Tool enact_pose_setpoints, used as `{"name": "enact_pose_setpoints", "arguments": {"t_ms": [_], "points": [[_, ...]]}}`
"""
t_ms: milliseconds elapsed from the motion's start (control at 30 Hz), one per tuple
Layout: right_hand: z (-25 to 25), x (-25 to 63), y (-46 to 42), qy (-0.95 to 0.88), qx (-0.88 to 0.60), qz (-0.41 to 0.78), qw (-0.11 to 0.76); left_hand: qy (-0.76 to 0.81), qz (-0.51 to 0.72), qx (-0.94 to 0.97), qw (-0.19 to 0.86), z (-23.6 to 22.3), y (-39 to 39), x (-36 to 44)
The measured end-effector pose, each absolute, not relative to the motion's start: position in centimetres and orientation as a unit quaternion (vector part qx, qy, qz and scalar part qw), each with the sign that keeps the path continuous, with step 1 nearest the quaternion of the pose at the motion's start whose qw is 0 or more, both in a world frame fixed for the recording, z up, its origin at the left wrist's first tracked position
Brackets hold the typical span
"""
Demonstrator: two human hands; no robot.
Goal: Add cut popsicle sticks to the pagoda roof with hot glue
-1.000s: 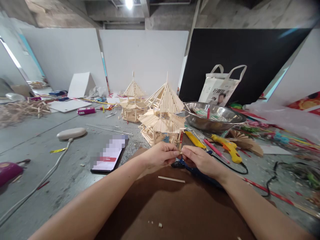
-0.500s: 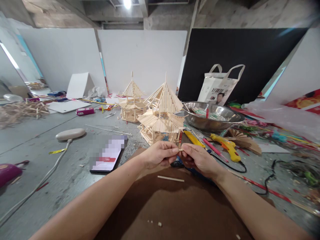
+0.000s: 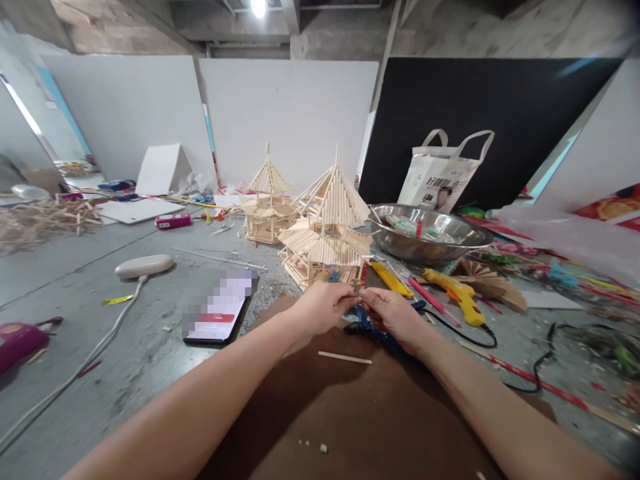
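My left hand (image 3: 325,307) and my right hand (image 3: 387,313) meet fingertip to fingertip in front of the larger stick pavilion (image 3: 327,250). Both are closed in a pinch on a short wooden stick piece (image 3: 359,297), mostly hidden by the fingers. Under my right hand lies a blue-handled tool (image 3: 369,327), partly covered, so its kind is unclear. A loose pale wooden stick (image 3: 345,358) rests on the brown board (image 3: 390,413) below my hands, with small wooden offcuts (image 3: 323,449) nearer to me.
Left of my hands lies a phone (image 3: 217,313), beyond it a white corded device (image 3: 145,267). A smaller stick pavilion (image 3: 269,207) stands behind. To the right are a yellow cutter (image 3: 393,279), a pink pen-like stick (image 3: 434,301), a yellow glue gun (image 3: 460,297) and a metal bowl (image 3: 433,240).
My left hand has turned, its back now more upward, and the stick piece is more hidden between the fingers. More of the blue-handled tool shows. The view has shifted slightly.
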State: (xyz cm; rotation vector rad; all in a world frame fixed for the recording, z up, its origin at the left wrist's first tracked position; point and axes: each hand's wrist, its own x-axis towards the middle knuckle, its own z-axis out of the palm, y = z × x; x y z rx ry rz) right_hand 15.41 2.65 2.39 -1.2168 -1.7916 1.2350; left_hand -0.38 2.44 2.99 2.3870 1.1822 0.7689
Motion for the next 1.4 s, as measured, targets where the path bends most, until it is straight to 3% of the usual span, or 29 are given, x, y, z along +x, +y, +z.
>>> {"name": "enact_pose_setpoints", "arguments": {"t_ms": [200, 267, 467, 567, 833, 1400], "points": [[2.9, 15.6, 2.2, -0.776, -0.500, 0.214, 0.320, 0.508, 0.213, 0.834, 0.042, 2.5, 2.3, -0.5], [3.1, 15.6, 2.2, -0.754, -0.506, 0.233, 0.348, 0.516, 0.199, 0.832, 0.041, 2.3, 2.6, -0.8], [2.6, 15.8, 2.8, -0.596, -0.476, 0.537, 0.360, 0.504, 0.120, 0.852, 0.081, 1.2, 2.8, -1.1], [2.3, 16.0, 3.0, -0.565, -0.468, 0.576, 0.360, 0.524, 0.131, 0.836, 0.097, 1.1, 2.6, -1.0], [2.2, 16.0, 3.1, -0.590, -0.470, 0.554, 0.351, 0.442, 0.327, 0.823, 0.145, 2.7, 2.0, 0.1], [3.2, 16.9, 2.9, -0.746, -0.435, 0.419, 0.280, 0.416, 0.277, 0.853, 0.149, 3.9, 1.9, -0.2]]}}
